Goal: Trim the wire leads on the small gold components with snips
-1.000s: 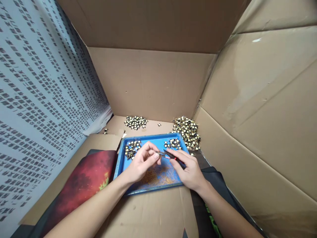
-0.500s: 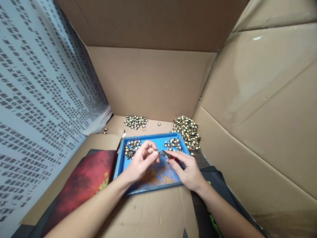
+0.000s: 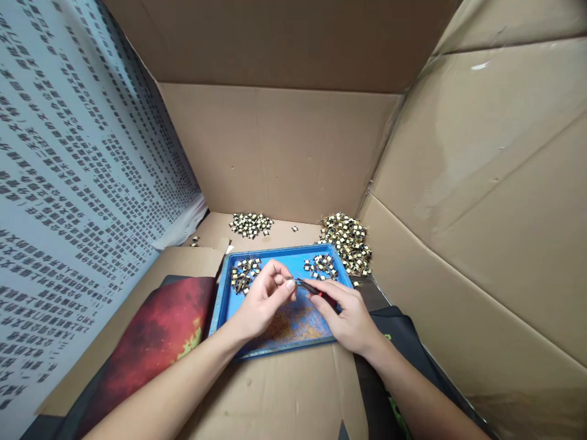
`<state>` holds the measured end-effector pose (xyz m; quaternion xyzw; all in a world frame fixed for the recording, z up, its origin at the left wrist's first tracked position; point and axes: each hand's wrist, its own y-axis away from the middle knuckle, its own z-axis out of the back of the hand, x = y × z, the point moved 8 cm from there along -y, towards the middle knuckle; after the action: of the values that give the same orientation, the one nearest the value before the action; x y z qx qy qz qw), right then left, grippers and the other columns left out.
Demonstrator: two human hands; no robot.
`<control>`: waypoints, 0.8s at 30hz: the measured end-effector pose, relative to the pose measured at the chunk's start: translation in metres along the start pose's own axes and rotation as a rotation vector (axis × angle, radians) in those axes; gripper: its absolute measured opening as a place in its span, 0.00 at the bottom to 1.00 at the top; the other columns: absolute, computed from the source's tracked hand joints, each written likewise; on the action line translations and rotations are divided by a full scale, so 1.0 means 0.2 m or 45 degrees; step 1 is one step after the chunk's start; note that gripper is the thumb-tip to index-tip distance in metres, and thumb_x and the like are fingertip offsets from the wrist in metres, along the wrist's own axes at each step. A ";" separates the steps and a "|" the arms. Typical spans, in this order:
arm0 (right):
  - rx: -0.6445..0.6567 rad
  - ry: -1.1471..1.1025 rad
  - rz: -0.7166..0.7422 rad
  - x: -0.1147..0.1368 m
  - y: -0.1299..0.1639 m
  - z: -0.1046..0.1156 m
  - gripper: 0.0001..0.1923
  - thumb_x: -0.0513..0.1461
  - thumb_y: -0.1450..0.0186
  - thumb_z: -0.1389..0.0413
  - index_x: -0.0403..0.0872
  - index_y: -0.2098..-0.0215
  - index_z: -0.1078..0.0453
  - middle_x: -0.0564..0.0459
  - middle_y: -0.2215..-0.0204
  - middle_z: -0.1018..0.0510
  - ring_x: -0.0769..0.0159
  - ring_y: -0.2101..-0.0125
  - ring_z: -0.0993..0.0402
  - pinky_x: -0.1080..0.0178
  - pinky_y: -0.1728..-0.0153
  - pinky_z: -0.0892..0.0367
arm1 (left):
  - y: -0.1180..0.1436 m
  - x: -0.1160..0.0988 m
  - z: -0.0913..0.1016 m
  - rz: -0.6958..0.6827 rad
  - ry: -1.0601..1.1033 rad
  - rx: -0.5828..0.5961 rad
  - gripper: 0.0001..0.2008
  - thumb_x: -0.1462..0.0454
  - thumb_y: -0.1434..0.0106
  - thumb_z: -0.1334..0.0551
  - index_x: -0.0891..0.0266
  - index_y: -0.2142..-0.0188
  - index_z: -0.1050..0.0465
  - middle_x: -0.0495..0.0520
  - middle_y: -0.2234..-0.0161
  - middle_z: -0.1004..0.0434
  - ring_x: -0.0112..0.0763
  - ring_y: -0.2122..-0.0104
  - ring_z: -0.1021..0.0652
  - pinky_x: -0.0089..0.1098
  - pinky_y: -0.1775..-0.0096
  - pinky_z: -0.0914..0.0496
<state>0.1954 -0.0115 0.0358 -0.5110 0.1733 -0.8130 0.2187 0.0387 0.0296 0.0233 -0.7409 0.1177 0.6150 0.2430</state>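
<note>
Over a blue tray (image 3: 275, 350), my left hand (image 3: 268, 296) pinches a small part, mostly hidden by the fingertips; it looks like one of the little yellow-and-black wired components. My right hand (image 3: 342, 308) is closed round red-and-black pliers or cutters (image 3: 309, 286), whose tips meet the part at the left fingertips. Inside the tray, a cluster of components (image 3: 245, 273) lies at the left and another group (image 3: 321, 265) at the back right. Fine copper-coloured wire clippings (image 3: 293, 325) cover the tray's front floor.
Behind the tray, a pile of components (image 3: 251, 225) sits at the left and a larger heap (image 3: 347, 241) at the right. Cardboard walls (image 3: 284, 153) close in the back and right. A red patterned mat (image 3: 160, 324) lies at the left, beside a printed sheet (image 3: 82, 195).
The plier tips have moved slightly left, right up to the part at my left fingertips. The wire leads seen between the hands no longer show clearly.
</note>
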 end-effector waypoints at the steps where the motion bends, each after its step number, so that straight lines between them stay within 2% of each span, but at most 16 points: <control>1: -0.020 -0.041 -0.037 -0.01 0.01 -0.01 0.16 0.40 0.27 0.43 0.52 0.43 0.22 0.48 0.52 0.15 0.58 0.55 0.16 0.55 0.51 0.21 | 0.00 0.00 -0.01 -0.005 0.001 0.020 0.12 0.56 0.28 0.36 0.61 0.58 0.36 0.49 0.69 0.28 0.27 0.69 0.29 0.28 0.65 0.37; 5: -0.100 -0.102 -0.205 -0.09 0.02 -0.01 0.16 0.42 0.27 0.44 0.50 0.46 0.20 0.49 0.62 0.13 0.59 0.66 0.15 0.58 0.62 0.18 | 0.03 -0.05 -0.04 -0.101 0.055 0.054 0.11 0.58 0.29 0.35 0.61 0.58 0.36 0.50 0.69 0.28 0.28 0.68 0.29 0.29 0.64 0.36; 7: -0.207 -0.057 -0.297 -0.15 0.01 0.04 0.16 0.43 0.28 0.43 0.47 0.48 0.19 0.49 0.68 0.13 0.59 0.71 0.16 0.59 0.68 0.19 | 0.04 -0.08 -0.02 -0.167 0.110 0.040 0.10 0.59 0.28 0.36 0.61 0.58 0.36 0.50 0.68 0.28 0.28 0.68 0.28 0.30 0.64 0.35; 8: -0.233 -0.034 -0.331 -0.18 0.01 0.05 0.16 0.43 0.28 0.43 0.46 0.48 0.19 0.49 0.67 0.13 0.59 0.71 0.16 0.59 0.67 0.19 | 0.04 -0.10 -0.01 -0.196 0.133 0.035 0.09 0.60 0.28 0.36 0.60 0.58 0.36 0.50 0.68 0.27 0.28 0.68 0.28 0.30 0.64 0.35; 10: -0.252 0.004 -0.291 -0.19 -0.01 0.07 0.16 0.42 0.29 0.42 0.46 0.47 0.19 0.46 0.59 0.13 0.58 0.65 0.15 0.58 0.61 0.18 | 0.04 -0.12 0.01 -0.233 0.153 0.042 0.08 0.62 0.27 0.38 0.59 0.56 0.37 0.51 0.67 0.26 0.28 0.67 0.27 0.29 0.65 0.36; 12: -0.154 0.109 -0.200 -0.16 -0.02 0.04 0.15 0.41 0.28 0.43 0.49 0.46 0.20 0.46 0.53 0.14 0.57 0.58 0.16 0.55 0.54 0.20 | 0.03 -0.13 0.01 -0.238 0.145 0.074 0.07 0.62 0.26 0.38 0.59 0.56 0.37 0.51 0.66 0.25 0.27 0.67 0.27 0.28 0.66 0.36; 14: -0.011 0.244 -0.104 -0.13 -0.02 -0.01 0.16 0.39 0.29 0.42 0.51 0.45 0.21 0.47 0.53 0.15 0.57 0.56 0.17 0.54 0.51 0.22 | 0.02 -0.12 0.00 -0.217 0.134 0.111 0.07 0.62 0.26 0.39 0.59 0.55 0.38 0.52 0.64 0.23 0.26 0.68 0.27 0.27 0.65 0.35; 19: 0.224 0.446 0.093 -0.07 0.01 -0.11 0.16 0.37 0.28 0.43 0.52 0.43 0.24 0.48 0.57 0.16 0.56 0.58 0.20 0.53 0.53 0.26 | 0.02 -0.10 -0.03 -0.156 0.161 0.130 0.12 0.62 0.27 0.37 0.57 0.48 0.38 0.56 0.58 0.20 0.28 0.65 0.24 0.30 0.62 0.31; 24: 0.335 0.504 0.142 -0.06 0.03 -0.15 0.16 0.36 0.28 0.44 0.53 0.43 0.27 0.49 0.59 0.17 0.57 0.59 0.23 0.55 0.56 0.28 | 0.03 -0.07 -0.04 -0.114 0.177 0.121 0.13 0.61 0.28 0.36 0.57 0.47 0.34 0.58 0.56 0.19 0.30 0.64 0.23 0.31 0.60 0.29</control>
<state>0.1739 -0.0082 0.0120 -0.2986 0.1333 -0.8995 0.2897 0.0399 0.0196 0.0372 -0.7740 0.1301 0.5442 0.2963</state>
